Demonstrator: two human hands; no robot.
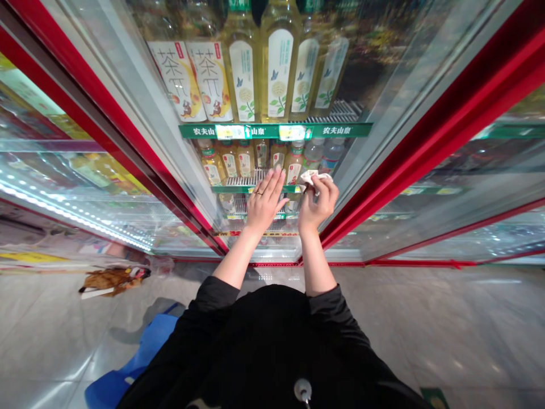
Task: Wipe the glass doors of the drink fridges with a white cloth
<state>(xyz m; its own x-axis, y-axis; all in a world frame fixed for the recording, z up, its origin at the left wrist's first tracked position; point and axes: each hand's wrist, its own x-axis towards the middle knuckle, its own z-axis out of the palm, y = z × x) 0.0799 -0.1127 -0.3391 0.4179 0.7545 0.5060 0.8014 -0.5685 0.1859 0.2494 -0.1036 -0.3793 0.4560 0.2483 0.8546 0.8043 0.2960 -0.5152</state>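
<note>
Fingers stretched out and close together, my left hand [264, 201] lies flat at the glass door [361, 51] of a drinks cooler; a ring shows on one finger. To its right, my right hand [317, 203] is closed around a crumpled white tissue [315, 177], held near the same glass. I cannot tell whether either hand presses on the pane. Behind the glass stand large bottles of pale yellow drink [279, 68] on the upper shelf [276, 130]. Smaller bottles [230, 162] fill a lower shelf, partly hidden by my hands.
Red frames [383, 130] border the door on both sides. A lit display case [76, 187] stands at left. On the grey tiled floor [426, 318] lie a blue plastic stool [140, 352] and a brown object [113, 282] I cannot make out, near clear plastic [160, 265].
</note>
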